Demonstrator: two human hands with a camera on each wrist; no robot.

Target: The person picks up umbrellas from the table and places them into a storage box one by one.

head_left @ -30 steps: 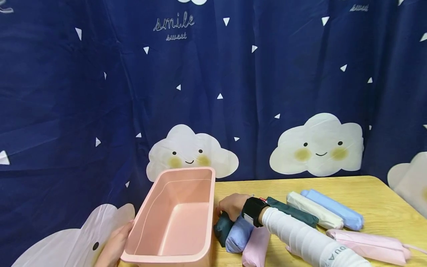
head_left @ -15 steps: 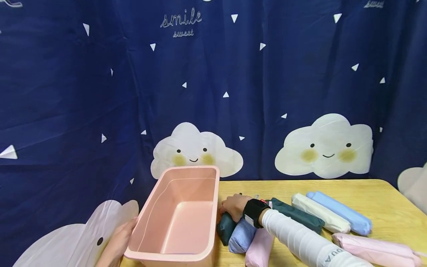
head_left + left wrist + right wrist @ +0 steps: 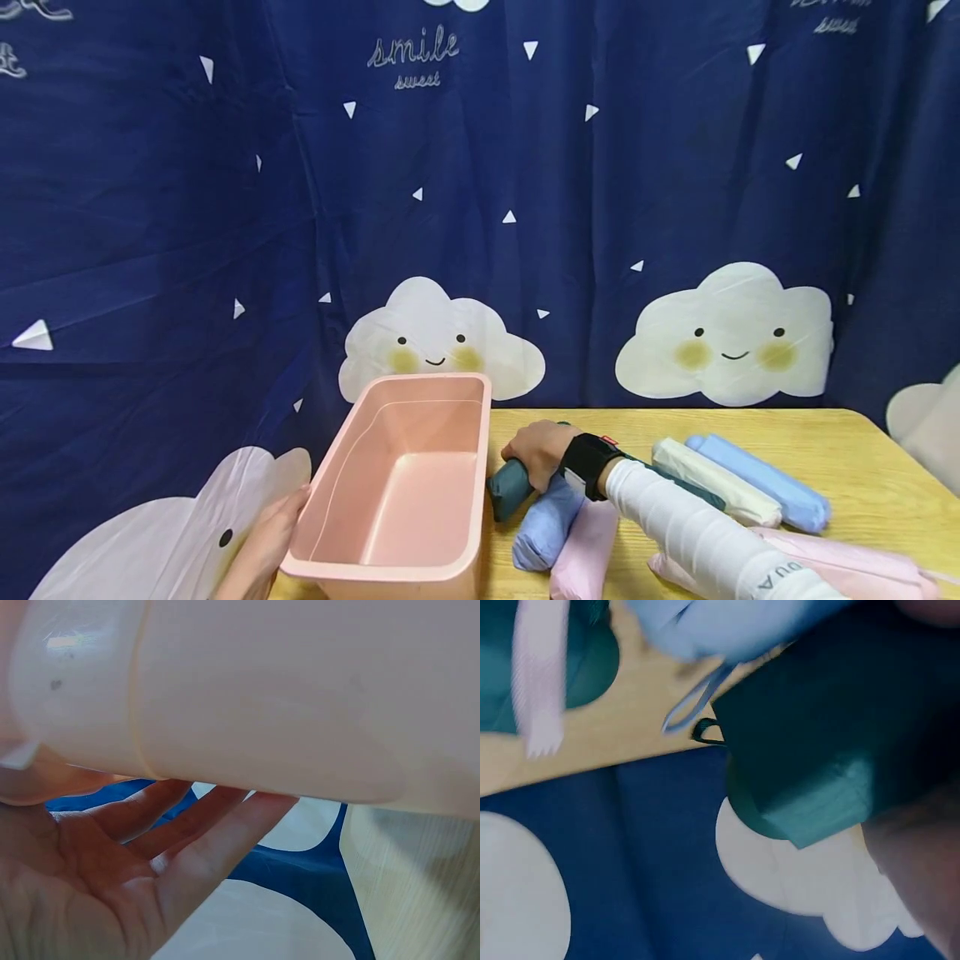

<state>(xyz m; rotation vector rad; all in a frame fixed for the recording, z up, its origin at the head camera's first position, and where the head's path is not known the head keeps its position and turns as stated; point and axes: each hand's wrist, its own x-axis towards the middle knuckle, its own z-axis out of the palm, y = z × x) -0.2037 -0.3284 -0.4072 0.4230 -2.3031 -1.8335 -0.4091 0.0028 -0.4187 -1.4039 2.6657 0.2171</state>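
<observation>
1 dk-green umbrella [image 3: 508, 492], R grip [image 3: 542, 450] closed round it, best lifted clear of adj. blue umbrella [image 3: 547, 529]; 1 pink bin [image 3: 382, 573], L grip [image 3: 268, 533] uncurled, straight-fingered at its side.

With 12 o'clock toward the curtain [image 3: 480, 167] behind the table [image 3: 862, 467], the bin [image 3: 382, 572] stands on the table's 9 o'clock side, the left hand [image 3: 266, 533] at its 8. At its 3 o'clock, one umbrella [image 3: 507, 493] is under the right hand [image 3: 536, 450], with two neighbours [image 3: 550, 529] toward 4. Farther along 3 o'clock: one partly hidden umbrella [image 3: 701, 495], a parallel pair [image 3: 716, 481] and, at the pair's 4, a single outlier [image 3: 847, 567].
</observation>
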